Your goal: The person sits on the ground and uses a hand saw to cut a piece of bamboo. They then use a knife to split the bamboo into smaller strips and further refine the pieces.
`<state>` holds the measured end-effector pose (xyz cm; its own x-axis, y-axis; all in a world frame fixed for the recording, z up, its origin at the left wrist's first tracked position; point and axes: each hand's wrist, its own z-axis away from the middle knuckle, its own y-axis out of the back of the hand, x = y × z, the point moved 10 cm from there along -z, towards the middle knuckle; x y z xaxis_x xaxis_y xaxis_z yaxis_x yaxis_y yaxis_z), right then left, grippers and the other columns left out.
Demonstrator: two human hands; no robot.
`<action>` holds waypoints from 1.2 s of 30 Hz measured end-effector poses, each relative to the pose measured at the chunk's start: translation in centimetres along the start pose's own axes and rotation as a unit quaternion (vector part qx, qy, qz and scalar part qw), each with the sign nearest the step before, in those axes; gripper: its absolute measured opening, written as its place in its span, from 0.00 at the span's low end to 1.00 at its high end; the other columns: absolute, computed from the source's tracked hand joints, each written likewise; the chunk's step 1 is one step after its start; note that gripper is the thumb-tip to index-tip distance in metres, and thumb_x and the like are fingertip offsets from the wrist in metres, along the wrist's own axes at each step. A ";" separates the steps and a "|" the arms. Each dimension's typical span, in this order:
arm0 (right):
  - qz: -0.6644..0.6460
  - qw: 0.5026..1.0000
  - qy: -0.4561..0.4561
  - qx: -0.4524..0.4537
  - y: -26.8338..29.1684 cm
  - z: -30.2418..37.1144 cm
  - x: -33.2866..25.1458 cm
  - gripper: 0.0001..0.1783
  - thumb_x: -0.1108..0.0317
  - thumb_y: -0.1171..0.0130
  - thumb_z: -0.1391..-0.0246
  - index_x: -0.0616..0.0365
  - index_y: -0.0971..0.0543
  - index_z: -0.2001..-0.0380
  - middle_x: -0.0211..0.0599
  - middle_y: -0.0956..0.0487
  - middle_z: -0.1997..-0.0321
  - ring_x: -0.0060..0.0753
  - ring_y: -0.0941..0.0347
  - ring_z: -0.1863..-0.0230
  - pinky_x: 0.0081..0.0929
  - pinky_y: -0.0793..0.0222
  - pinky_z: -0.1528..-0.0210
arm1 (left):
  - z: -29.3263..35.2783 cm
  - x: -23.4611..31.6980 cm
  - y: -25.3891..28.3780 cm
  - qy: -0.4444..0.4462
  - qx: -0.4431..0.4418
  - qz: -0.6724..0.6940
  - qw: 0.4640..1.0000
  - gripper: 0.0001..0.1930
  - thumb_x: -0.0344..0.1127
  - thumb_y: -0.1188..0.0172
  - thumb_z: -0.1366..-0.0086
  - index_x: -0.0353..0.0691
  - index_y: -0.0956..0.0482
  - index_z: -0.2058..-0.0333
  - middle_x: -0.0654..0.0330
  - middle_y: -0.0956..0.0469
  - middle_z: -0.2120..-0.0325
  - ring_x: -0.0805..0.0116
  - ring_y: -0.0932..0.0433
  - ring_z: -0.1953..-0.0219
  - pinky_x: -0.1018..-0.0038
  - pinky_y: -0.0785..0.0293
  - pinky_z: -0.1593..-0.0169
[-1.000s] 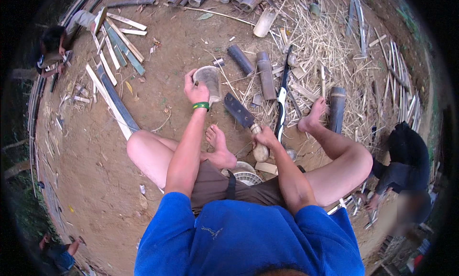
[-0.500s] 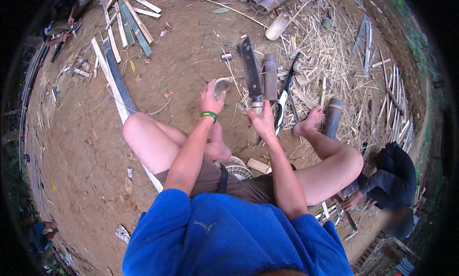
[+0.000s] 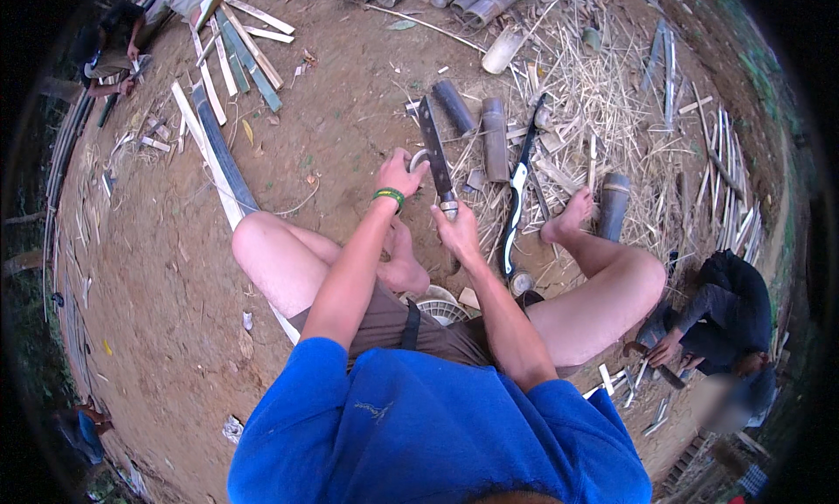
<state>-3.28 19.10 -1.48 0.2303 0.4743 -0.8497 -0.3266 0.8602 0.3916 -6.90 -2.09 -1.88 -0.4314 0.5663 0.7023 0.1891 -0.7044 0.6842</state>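
I sit on bare earth with my legs spread. My right hand point(image 3: 457, 233) grips the handle of a big chopping knife point(image 3: 433, 150) whose dark blade points away from me. My left hand point(image 3: 398, 172), with a green band at the wrist, holds a short bamboo section point(image 3: 418, 161) upright right beside the blade. The bamboo piece is mostly hidden behind my fingers and the blade.
Cut bamboo tubes point(image 3: 495, 137) and a second knife point(image 3: 517, 189) lie ahead among straw-like shavings. Split bamboo slats point(image 3: 229, 45) lie at far left. One person point(image 3: 114, 45) crouches at top left, another in black point(image 3: 721, 316) sits at right. A white basket point(image 3: 441, 307) lies between my legs.
My right hand picked the chopping knife up off the ground and brought it against the bamboo piece in my left hand. The view shifted slightly downward.
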 end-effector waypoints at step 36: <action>0.016 1.000 0.026 0.001 -0.9 1.6 -2.5 0.27 0.55 0.33 0.43 0.67 0.22 0.49 0.59 0.16 0.62 0.60 0.18 0.57 0.48 0.25 0.52 | 0.4 -1.8 0.6 -0.036 0.121 -0.049 0.991 0.15 0.39 0.44 0.31 0.40 0.18 0.51 0.40 0.19 0.57 0.37 0.19 0.54 0.48 0.23 0.48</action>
<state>-2.13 17.45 0.88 0.1714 0.4911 -0.8541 -0.3318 0.8450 0.4193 -5.61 -3.36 -2.61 -0.3946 0.6620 0.6372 0.3604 -0.5263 0.7701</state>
